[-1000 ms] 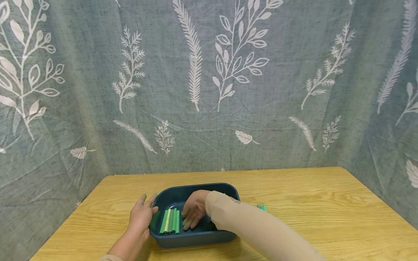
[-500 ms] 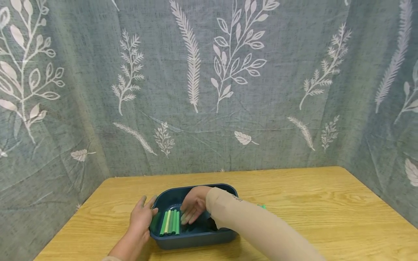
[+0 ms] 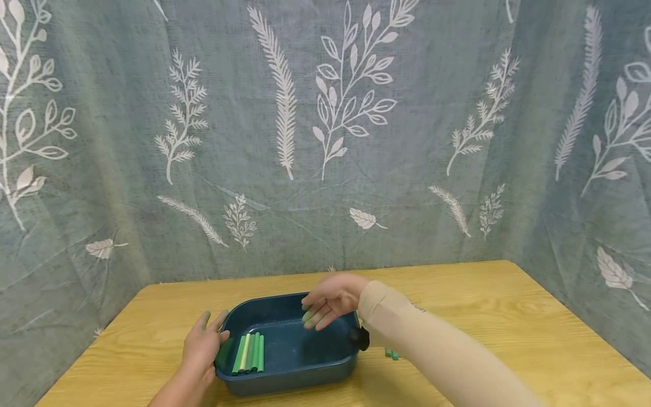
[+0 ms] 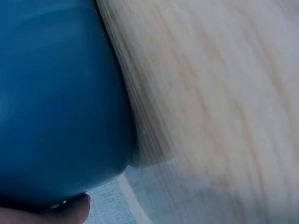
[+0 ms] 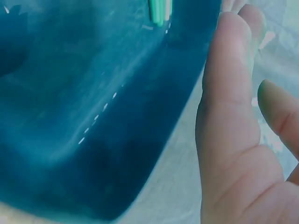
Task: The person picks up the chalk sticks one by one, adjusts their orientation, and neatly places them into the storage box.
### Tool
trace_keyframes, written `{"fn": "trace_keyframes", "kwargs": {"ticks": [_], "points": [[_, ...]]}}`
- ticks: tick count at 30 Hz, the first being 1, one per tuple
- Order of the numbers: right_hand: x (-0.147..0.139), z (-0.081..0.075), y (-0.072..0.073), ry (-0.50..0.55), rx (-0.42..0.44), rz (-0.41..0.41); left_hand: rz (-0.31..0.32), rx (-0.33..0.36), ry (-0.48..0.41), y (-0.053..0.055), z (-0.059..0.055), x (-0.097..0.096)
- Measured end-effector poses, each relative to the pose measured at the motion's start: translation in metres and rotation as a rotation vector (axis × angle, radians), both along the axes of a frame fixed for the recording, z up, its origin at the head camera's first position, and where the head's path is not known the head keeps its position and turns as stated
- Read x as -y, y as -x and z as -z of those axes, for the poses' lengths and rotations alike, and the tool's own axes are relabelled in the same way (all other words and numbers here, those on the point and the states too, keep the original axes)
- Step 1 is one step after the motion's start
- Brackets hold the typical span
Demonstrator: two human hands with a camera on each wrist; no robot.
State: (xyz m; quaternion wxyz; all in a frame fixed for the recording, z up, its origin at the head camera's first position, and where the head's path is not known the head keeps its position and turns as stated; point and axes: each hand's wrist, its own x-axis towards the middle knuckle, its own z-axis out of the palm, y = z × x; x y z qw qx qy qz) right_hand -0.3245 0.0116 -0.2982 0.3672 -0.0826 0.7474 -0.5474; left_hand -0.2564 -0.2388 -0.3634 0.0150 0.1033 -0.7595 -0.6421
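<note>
A dark blue rectangular bin [image 3: 285, 376] stands on the table. Along its left inner side lies a row of several chalk-like sticks [image 3: 249, 353], mostly green, with one pale yellow. My left hand [image 3: 200, 347] rests against the bin's left wall, fingers spread and thumb at the rim; one of its fingertips [image 4: 77, 208] shows beside the wall in the left wrist view. Over the bin's right part hovers my right hand [image 3: 333, 298], palm turned inward, fingers extended, holding nothing. Green smudges mark its fingertips. In the right wrist view the sticks [image 5: 160, 11] appear at the top.
Small green stick ends [image 3: 391, 354] show on the table right of the bin, partly covered by my right sleeve [image 3: 432, 333]. The wooden table [image 3: 473, 294] extends to a leaf-patterned grey-green cloth [image 3: 305, 226] behind and at both sides.
My right hand has lifted from low beside the sticks and moved right, toward the bin's right rim. The left hand stays at the bin, and the sticks keep their row. The head view has shifted slightly.
</note>
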Motion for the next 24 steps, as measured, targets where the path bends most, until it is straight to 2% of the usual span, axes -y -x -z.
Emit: {"fn": "trace_keyframes", "kwargs": {"ticks": [5, 12, 24], "points": [[-0.028, 0.000, 0.001, 0.032, -0.033, 0.036, 0.013, -0.019, -0.036, 0.002, -0.004, 0.003], [-0.060, 0.012, -0.001, 0.074, -0.028, 0.087, 0.015, -0.022, -0.036, 0.002, -0.003, 0.000], [-0.091, 0.021, -0.004, 0.115, -0.041, 0.126, 0.008, 0.001, -0.015, 0.006, 0.002, 0.006]]}}
